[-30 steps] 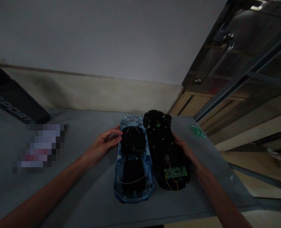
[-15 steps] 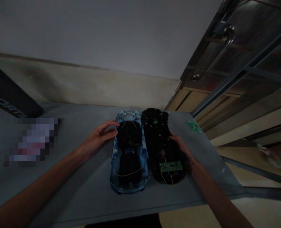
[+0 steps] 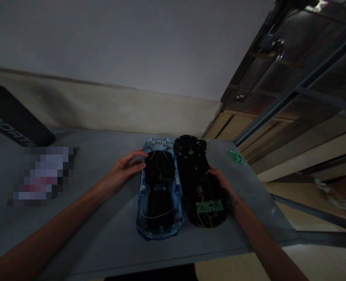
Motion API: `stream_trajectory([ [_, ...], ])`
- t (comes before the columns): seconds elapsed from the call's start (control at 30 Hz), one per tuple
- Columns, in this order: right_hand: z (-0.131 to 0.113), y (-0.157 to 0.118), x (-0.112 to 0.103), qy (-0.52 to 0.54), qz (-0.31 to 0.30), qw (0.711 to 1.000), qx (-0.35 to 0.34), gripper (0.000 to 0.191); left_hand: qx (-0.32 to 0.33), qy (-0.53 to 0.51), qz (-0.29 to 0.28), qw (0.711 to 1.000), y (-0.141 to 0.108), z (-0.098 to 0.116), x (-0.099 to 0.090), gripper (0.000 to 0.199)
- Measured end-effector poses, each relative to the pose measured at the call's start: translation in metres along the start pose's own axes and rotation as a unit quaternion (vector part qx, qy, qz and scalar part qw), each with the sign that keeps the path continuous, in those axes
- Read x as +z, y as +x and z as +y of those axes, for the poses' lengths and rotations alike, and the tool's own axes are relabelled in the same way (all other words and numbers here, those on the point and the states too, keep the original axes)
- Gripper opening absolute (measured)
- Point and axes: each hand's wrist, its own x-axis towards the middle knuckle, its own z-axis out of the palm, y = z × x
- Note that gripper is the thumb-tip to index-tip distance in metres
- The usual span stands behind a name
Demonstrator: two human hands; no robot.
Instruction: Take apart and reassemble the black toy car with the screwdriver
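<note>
The blue shell of a toy car (image 3: 160, 231) lies inside up on the grey table, with dark inner parts and a pale wire across its near end. My left hand (image 3: 126, 167) is at its left edge, index finger and thumb hooked over the rim. Right beside it lies the black toy car chassis (image 3: 190, 166), opened to show a green circuit board (image 3: 209, 206) and yellow wires. My right hand (image 3: 221, 181) grips the chassis by its right edge; most of those fingers are hidden under or behind it. Shell and chassis lie side by side, close together.
A green plastic scrap (image 3: 238, 157) lies at the table's right side. On the left are a dark case with white lettering (image 3: 15, 121) and a blurred-out flat item (image 3: 42, 175). A wall stands behind the table (image 3: 102, 238), and a metal frame (image 3: 290, 95) is at the right.
The view has shifted slightly. Both hands keep their places on the shell and the chassis, with no other clear change.
</note>
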Motion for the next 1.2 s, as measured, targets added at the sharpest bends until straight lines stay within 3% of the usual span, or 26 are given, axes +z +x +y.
stream_trajectory([
  [0.2,0.0026,-0.0014,0.0011,0.022,0.011,1.000,-0.003,0.061,0.018,0.012,-0.005,1.000,0.0021,-0.0026,-0.0021,0.046],
  [0.7,0.0007,-0.0032,0.0008,0.043,0.023,0.999,0.000,0.051,0.026,0.011,-0.013,1.000,0.0039,-0.0056,-0.0036,0.043],
  [0.93,0.0041,-0.0008,-0.0047,0.031,0.031,0.999,0.009,0.036,0.020,0.002,-0.013,1.000,0.0020,-0.0017,-0.0023,0.040],
  [1.2,0.0059,-0.0001,-0.0063,0.014,0.029,0.999,0.008,0.044,0.019,0.004,-0.012,1.000,0.0020,-0.0013,-0.0017,0.038],
])
